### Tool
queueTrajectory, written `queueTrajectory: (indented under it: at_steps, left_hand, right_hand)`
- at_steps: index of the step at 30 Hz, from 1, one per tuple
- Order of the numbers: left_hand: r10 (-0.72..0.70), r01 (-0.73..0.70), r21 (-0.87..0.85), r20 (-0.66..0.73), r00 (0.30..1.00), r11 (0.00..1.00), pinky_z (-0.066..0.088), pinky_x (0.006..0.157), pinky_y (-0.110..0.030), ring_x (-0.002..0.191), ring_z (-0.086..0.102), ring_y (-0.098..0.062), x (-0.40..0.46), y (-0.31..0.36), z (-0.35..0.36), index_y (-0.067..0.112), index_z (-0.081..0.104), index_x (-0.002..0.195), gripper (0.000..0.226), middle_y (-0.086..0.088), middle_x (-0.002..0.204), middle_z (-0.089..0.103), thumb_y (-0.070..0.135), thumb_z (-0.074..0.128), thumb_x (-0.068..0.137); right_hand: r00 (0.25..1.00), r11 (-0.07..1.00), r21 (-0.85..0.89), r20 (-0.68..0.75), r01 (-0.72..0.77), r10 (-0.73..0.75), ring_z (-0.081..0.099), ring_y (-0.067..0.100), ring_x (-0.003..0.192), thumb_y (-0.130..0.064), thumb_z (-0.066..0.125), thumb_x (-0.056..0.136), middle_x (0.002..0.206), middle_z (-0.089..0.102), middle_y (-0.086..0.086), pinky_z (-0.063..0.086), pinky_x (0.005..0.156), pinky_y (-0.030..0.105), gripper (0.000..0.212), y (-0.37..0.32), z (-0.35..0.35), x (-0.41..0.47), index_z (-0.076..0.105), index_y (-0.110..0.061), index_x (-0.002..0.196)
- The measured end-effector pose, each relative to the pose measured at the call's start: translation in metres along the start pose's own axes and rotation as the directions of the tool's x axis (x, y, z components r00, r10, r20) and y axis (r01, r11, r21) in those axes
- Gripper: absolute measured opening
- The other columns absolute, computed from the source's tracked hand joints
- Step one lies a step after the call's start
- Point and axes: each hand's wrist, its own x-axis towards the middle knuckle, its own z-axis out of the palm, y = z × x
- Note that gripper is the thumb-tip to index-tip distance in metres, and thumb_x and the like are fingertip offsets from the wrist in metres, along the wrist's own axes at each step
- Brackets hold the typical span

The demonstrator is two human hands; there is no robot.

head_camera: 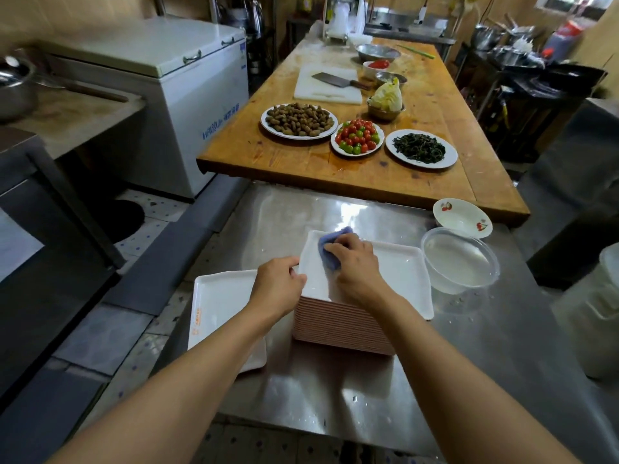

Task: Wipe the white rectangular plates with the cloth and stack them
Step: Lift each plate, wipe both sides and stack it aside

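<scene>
A tall stack of white rectangular plates (341, 324) with pinkish edges stands on the steel table. Its top plate (402, 276) lies face up. My right hand (356, 267) presses a blue cloth (330, 244) onto the left part of that plate. At the plate's left rim, my left hand (278, 284) grips the edge. To the left of the stack a single white rectangular plate (221, 306) with orange print lies flat, partly over the table's edge.
A clear plastic bowl (460, 259) of water and a cherry-patterned bowl (462, 217) sit right of the stack. Beyond, a wooden table (301, 162) holds plates of peanuts, tomatoes, greens, a cutting board with a cleaver. A white chest freezer (187, 105) stands left.
</scene>
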Motion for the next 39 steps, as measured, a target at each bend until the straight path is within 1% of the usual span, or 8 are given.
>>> queueTrajectory:
  at_steps: [3,7,11,15,19,30,35,39]
  left_hand:
    - [-0.013,0.014,-0.053,0.02,1.0,0.999,0.055,0.069,-0.042,0.068,0.057,-0.03,0.0,-0.002,0.0,0.009,0.068,0.103,0.024,-0.009,0.069,0.058,0.007,0.051,0.086]
    - [-0.062,0.065,-0.109,0.035,0.997,0.992,0.053,0.058,-0.039,0.061,0.052,-0.026,0.0,-0.004,0.002,0.006,0.066,0.103,0.024,-0.021,0.076,0.061,0.006,0.048,0.088]
    - [-0.057,0.058,-0.099,0.02,0.998,0.993,0.053,0.067,-0.041,0.067,0.054,-0.028,0.0,0.0,0.002,0.01,0.066,0.111,0.031,-0.021,0.087,0.066,0.003,0.048,0.088]
    - [-0.024,0.024,0.008,-0.008,1.0,1.0,0.049,0.073,-0.033,0.086,0.06,-0.035,0.001,0.004,0.004,0.013,0.063,0.12,0.036,-0.017,0.1,0.068,0.003,0.048,0.089]
    - [-0.012,0.016,0.101,-0.041,0.999,0.995,0.039,0.069,-0.026,0.08,0.053,-0.027,-0.001,0.007,0.006,0.011,0.065,0.115,0.035,-0.014,0.095,0.068,0.0,0.047,0.086]
    - [-0.031,0.087,0.419,-0.138,0.99,0.904,0.045,0.082,-0.039,0.105,0.052,-0.035,-0.012,0.023,0.01,0.011,0.055,0.121,0.031,-0.017,0.119,0.052,0.017,0.046,0.092]
    - [0.33,-0.324,0.461,0.072,0.941,0.826,0.026,0.109,-0.039,0.134,0.034,-0.021,-0.027,0.042,0.031,0.019,0.041,0.141,0.051,-0.004,0.147,0.037,0.036,0.051,0.093]
    - [0.311,-0.428,0.511,0.301,0.901,0.746,0.01,0.115,-0.041,0.144,0.015,-0.017,-0.029,0.045,0.055,0.028,0.029,0.146,0.064,0.0,0.157,0.02,0.046,0.055,0.09]
  right_hand:
    - [0.994,0.986,0.153,0.077,0.071,-0.083,0.044,0.032,0.117,-0.007,0.046,0.093,0.132,0.047,0.011,0.039,0.097,0.038,0.033,-0.006,-0.006,-0.001,0.062,-0.013,0.122]
    - [0.949,0.96,0.25,0.256,0.122,-0.187,0.045,0.023,0.119,0.003,0.045,0.088,0.13,0.047,0.009,0.032,0.097,0.019,0.042,-0.005,-0.02,-0.024,0.063,-0.016,0.121]
    - [0.936,0.979,0.12,0.293,0.165,-0.194,0.038,0.025,0.12,-0.008,0.048,0.092,0.137,0.04,0.004,0.033,0.104,0.037,0.045,-0.003,-0.021,-0.044,0.052,-0.026,0.133]
    - [0.965,0.987,-0.045,0.221,0.151,-0.138,0.042,0.026,0.112,-0.01,0.047,0.092,0.137,0.041,0.0,0.036,0.096,0.035,0.045,0.018,-0.025,-0.065,0.048,-0.029,0.133]
    - [0.995,0.987,-0.154,0.091,0.055,-0.042,0.044,0.025,0.105,-0.006,0.051,0.087,0.127,0.048,0.001,0.039,0.089,0.034,0.04,0.054,-0.035,-0.093,0.057,-0.024,0.122]
    - [0.975,0.992,-0.032,-0.187,-0.125,0.117,0.043,0.023,0.109,0.0,0.049,0.089,0.118,0.047,0.01,0.04,0.085,0.026,0.024,0.068,-0.059,-0.12,0.061,-0.004,0.109]
    - [0.924,0.904,0.398,-0.264,-0.157,0.277,0.062,0.012,0.056,0.0,0.051,0.086,0.06,0.064,0.007,0.048,0.053,0.021,0.019,0.072,-0.079,-0.124,0.063,-0.003,0.072]
    - [0.885,0.825,0.515,-0.237,-0.235,0.4,0.063,0.026,0.059,-0.006,0.056,0.087,0.07,0.065,0.012,0.052,0.046,0.028,0.011,0.081,-0.076,-0.125,0.066,-0.007,0.082]
